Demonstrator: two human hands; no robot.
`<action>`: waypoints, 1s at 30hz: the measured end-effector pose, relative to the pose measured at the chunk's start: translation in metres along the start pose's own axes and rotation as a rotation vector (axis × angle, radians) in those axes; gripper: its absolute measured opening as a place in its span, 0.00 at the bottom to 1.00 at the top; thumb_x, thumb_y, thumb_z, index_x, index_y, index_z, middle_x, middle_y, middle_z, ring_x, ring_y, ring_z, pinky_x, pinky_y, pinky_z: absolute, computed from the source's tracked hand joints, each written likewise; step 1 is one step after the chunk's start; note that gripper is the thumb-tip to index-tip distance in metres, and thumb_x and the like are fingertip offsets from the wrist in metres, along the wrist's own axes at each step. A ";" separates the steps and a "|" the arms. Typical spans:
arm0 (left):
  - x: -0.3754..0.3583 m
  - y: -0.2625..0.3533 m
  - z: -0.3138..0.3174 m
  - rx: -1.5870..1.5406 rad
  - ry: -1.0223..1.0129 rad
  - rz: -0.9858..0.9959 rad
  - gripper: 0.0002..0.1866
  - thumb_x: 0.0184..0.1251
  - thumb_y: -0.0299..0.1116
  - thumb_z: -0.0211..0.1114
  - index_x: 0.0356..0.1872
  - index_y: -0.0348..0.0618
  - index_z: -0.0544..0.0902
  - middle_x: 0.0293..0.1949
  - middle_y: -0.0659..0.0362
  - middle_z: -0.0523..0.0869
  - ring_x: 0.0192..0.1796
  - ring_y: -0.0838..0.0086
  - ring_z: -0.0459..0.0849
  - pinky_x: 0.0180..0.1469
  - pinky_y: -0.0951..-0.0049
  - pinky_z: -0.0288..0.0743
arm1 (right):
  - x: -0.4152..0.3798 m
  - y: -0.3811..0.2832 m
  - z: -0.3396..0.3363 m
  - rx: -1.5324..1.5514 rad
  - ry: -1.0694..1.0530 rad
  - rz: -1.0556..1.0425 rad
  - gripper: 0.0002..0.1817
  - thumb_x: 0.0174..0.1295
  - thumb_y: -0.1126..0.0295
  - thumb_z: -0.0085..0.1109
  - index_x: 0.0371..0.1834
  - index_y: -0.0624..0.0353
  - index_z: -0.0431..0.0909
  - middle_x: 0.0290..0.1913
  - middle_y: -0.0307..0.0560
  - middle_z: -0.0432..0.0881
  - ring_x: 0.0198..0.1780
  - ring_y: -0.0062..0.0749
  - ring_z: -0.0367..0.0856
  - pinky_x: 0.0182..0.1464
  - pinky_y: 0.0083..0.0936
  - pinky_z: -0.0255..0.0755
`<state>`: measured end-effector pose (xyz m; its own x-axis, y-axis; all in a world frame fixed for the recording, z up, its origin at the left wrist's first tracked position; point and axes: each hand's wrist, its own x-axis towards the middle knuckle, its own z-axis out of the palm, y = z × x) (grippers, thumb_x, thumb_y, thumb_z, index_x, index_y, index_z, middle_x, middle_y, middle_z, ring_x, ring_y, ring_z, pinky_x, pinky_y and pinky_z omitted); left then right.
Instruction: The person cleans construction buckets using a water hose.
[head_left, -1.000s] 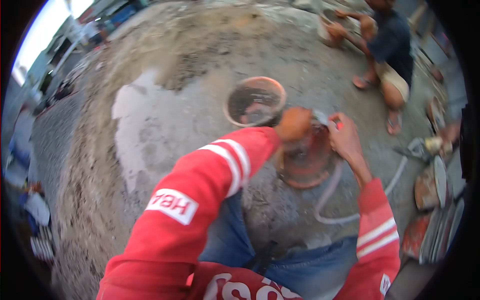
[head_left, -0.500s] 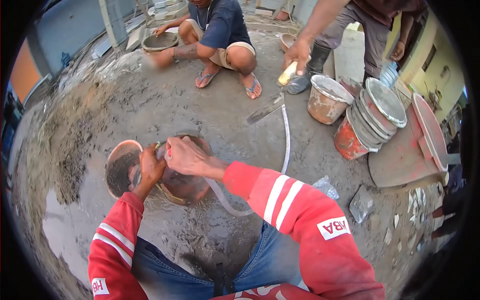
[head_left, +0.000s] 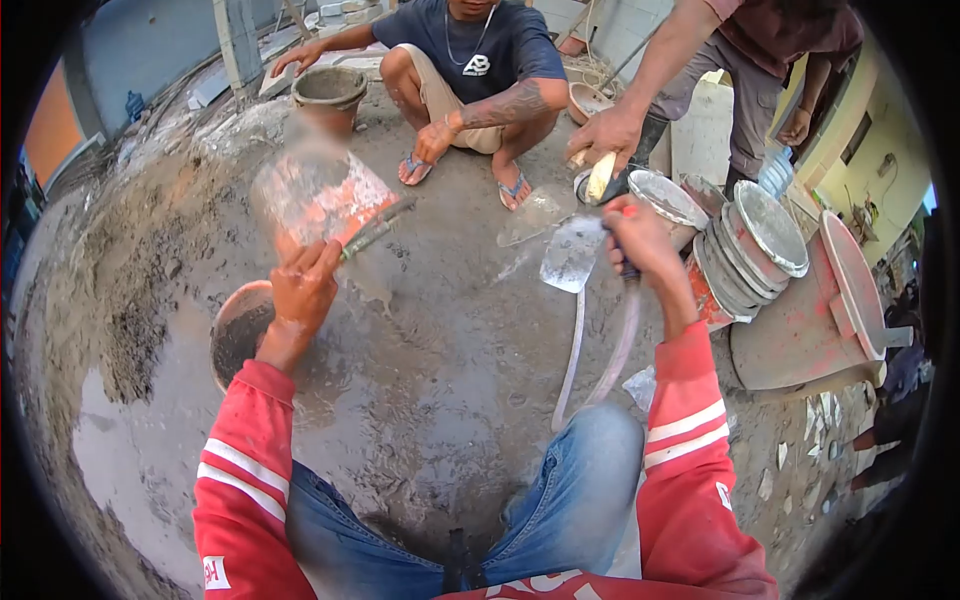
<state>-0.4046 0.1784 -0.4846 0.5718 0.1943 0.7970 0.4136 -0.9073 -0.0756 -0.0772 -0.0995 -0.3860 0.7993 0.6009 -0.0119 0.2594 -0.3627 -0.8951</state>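
My left hand is closed on a reddish, wet, mud-stained bucket, lifted and tilted away from me, its shape partly blurred. Just below that hand, another bucket stands on the wet ground, partly hidden by my wrist. At the right, my right hand grips the end of a pale hose, which curves down to the ground by my knee. Close beside the hose end is a wet trowel blade; a co-worker's hand holds the trowel's yellowish handle.
A squatting person faces me, near an upright bucket. Stacked buckets and a large tub stand at the right. Muddy, wet cement-grey ground spreads between my legs and the people; rubble lies at the right.
My hands have moved apart: the left lifted the bucket forward, the right carried the hose to the trowel. The co-worker's trowel hand came lower; the squatting person let go of their bucket.
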 end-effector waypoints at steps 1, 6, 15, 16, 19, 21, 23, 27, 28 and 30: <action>0.002 -0.003 -0.001 0.030 0.024 0.003 0.14 0.49 0.18 0.63 0.36 0.48 0.78 0.27 0.60 0.78 0.32 0.64 0.84 0.28 0.63 0.76 | 0.002 0.005 -0.010 0.007 0.032 0.001 0.07 0.65 0.70 0.51 0.42 0.60 0.73 0.23 0.41 0.75 0.18 0.23 0.73 0.19 0.26 0.69; 0.016 0.000 -0.015 0.064 0.149 -0.030 0.14 0.47 0.20 0.66 0.36 0.50 0.79 0.27 0.61 0.77 0.31 0.65 0.83 0.27 0.63 0.74 | 0.016 0.010 -0.020 0.050 0.082 0.027 0.05 0.64 0.71 0.50 0.38 0.61 0.73 0.22 0.42 0.75 0.18 0.25 0.73 0.19 0.26 0.69; 0.017 -0.001 -0.024 0.088 0.159 -0.056 0.15 0.45 0.21 0.68 0.36 0.49 0.79 0.27 0.61 0.78 0.31 0.64 0.83 0.29 0.64 0.74 | 0.041 0.017 0.008 0.053 0.234 0.144 0.08 0.60 0.71 0.47 0.32 0.65 0.74 0.19 0.45 0.75 0.16 0.30 0.74 0.18 0.31 0.69; 0.018 -0.002 -0.023 0.083 0.160 -0.049 0.15 0.45 0.21 0.68 0.36 0.49 0.79 0.27 0.61 0.78 0.31 0.64 0.83 0.29 0.64 0.74 | 0.041 0.022 0.011 0.039 0.258 0.147 0.08 0.60 0.72 0.47 0.32 0.65 0.75 0.18 0.45 0.75 0.16 0.31 0.74 0.18 0.32 0.69; 0.017 -0.002 -0.024 0.043 0.194 -0.076 0.15 0.45 0.21 0.67 0.37 0.48 0.79 0.28 0.59 0.81 0.31 0.61 0.83 0.30 0.62 0.74 | 0.039 0.030 0.009 0.059 0.279 0.153 0.08 0.61 0.72 0.47 0.32 0.66 0.75 0.19 0.46 0.76 0.16 0.32 0.75 0.18 0.32 0.69; 0.014 -0.006 -0.027 0.060 0.203 -0.049 0.17 0.45 0.20 0.65 0.40 0.46 0.81 0.32 0.57 0.85 0.33 0.57 0.84 0.34 0.60 0.77 | 0.034 0.022 0.006 0.109 0.257 0.138 0.08 0.60 0.73 0.48 0.32 0.67 0.75 0.19 0.47 0.76 0.16 0.32 0.75 0.18 0.33 0.69; 0.005 -0.009 -0.020 0.044 0.209 -0.123 0.19 0.45 0.20 0.65 0.43 0.46 0.82 0.35 0.56 0.86 0.36 0.55 0.85 0.36 0.58 0.78 | 0.034 0.023 0.009 0.068 0.265 0.123 0.08 0.60 0.73 0.48 0.31 0.67 0.75 0.19 0.47 0.76 0.16 0.33 0.75 0.17 0.33 0.68; -0.011 -0.015 0.001 0.010 0.188 -0.304 0.24 0.48 0.23 0.66 0.51 0.47 0.84 0.43 0.51 0.88 0.42 0.50 0.87 0.41 0.56 0.80 | 0.043 0.033 0.020 0.051 0.284 0.073 0.10 0.58 0.71 0.49 0.24 0.66 0.75 0.18 0.49 0.77 0.15 0.36 0.75 0.17 0.35 0.68; -0.018 -0.016 0.000 0.013 0.192 -0.305 0.24 0.48 0.23 0.66 0.51 0.47 0.84 0.43 0.51 0.88 0.42 0.50 0.87 0.41 0.56 0.80 | 0.045 0.036 0.020 0.041 0.287 0.059 0.11 0.58 0.71 0.49 0.22 0.65 0.75 0.18 0.50 0.77 0.14 0.36 0.75 0.17 0.37 0.67; -0.014 -0.009 -0.003 -0.076 0.095 -0.401 0.21 0.54 0.27 0.66 0.52 0.40 0.82 0.42 0.45 0.88 0.42 0.45 0.86 0.44 0.54 0.79 | 0.050 0.039 0.016 -0.033 0.301 0.073 0.12 0.57 0.70 0.49 0.23 0.66 0.79 0.23 0.55 0.82 0.21 0.40 0.82 0.23 0.40 0.73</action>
<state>-0.4185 0.1831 -0.4928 0.3069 0.5054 0.8065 0.5350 -0.7924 0.2930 -0.0363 -0.0720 -0.4286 0.9398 0.3362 0.0616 0.2090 -0.4225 -0.8819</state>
